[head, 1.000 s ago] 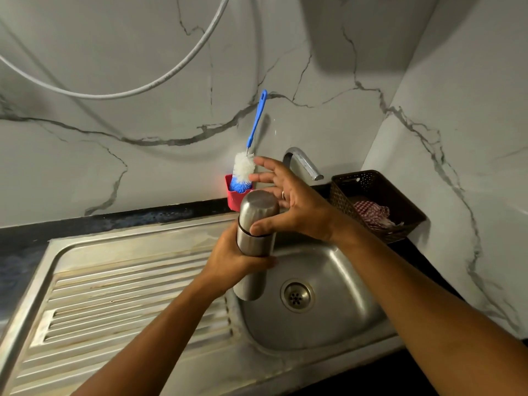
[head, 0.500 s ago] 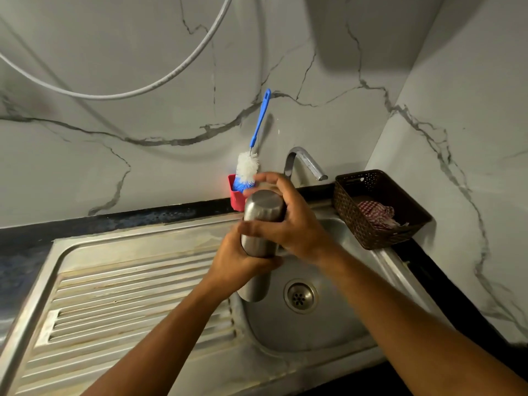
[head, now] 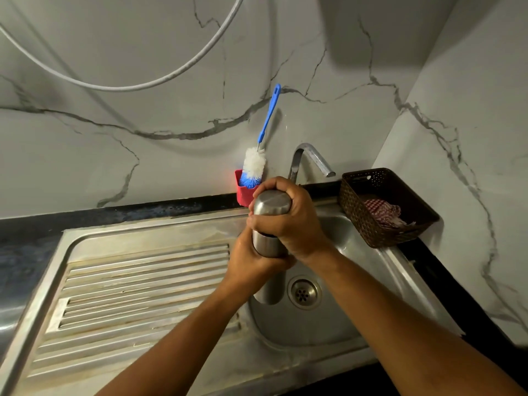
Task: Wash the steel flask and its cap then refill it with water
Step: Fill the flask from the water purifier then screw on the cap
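Observation:
The steel flask stands upright above the left edge of the sink bowl. My left hand is wrapped around its body from the left. Its rounded steel cap sits on top, and my right hand is closed around that cap from the right and behind. A dark gap shows between cap and body. The flask's lower end hangs just above the basin, beside the drain. The tap curves over the basin behind my hands; no water is visible.
A blue-handled bottle brush stands in a red holder against the marble wall. A brown woven basket holding a checked cloth sits at the right of the sink. The ribbed steel drainboard spreads to the left. A white hose loops across the wall.
My right hand went from open fingers hovering over the cap to closing fully around it. The flask and left hand stayed in nearly the same place.

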